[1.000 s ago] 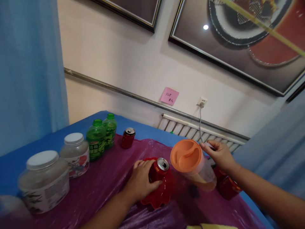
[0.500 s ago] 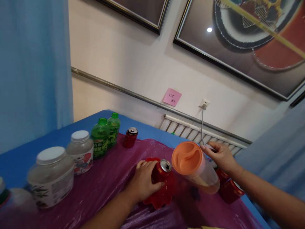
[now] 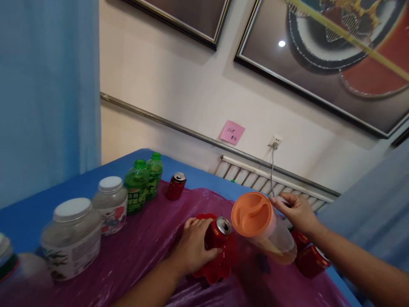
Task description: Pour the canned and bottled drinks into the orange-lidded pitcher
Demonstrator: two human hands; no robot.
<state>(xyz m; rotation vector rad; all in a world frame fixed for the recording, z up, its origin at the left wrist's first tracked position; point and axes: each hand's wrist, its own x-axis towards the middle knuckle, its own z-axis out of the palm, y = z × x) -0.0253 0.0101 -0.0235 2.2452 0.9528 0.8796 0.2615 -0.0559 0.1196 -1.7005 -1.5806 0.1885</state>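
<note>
My left hand (image 3: 195, 247) is wrapped round a red can (image 3: 218, 232) with an opened silver top, over a red scalloped dish (image 3: 212, 273). My right hand (image 3: 295, 209) grips the handle of a clear pitcher (image 3: 276, 243) with an orange lid (image 3: 252, 214). The pitcher is tilted, its lid toward the can, and some pale yellowish liquid shows low inside it. The lid is close to the can's top; no stream of liquid can be seen between them.
Two clear jars with white lids (image 3: 73, 238) (image 3: 110, 204), two green bottles (image 3: 137, 187) (image 3: 155, 172) and a red can (image 3: 176, 186) line the left and back. More red cans (image 3: 311, 260) stand at right. Purple plastic (image 3: 137, 251) covers part of the blue table (image 3: 194, 170).
The whole view has shifted slightly, so things appear a little lower and to the right. Both hands keep their holds on the can and the pitcher.
</note>
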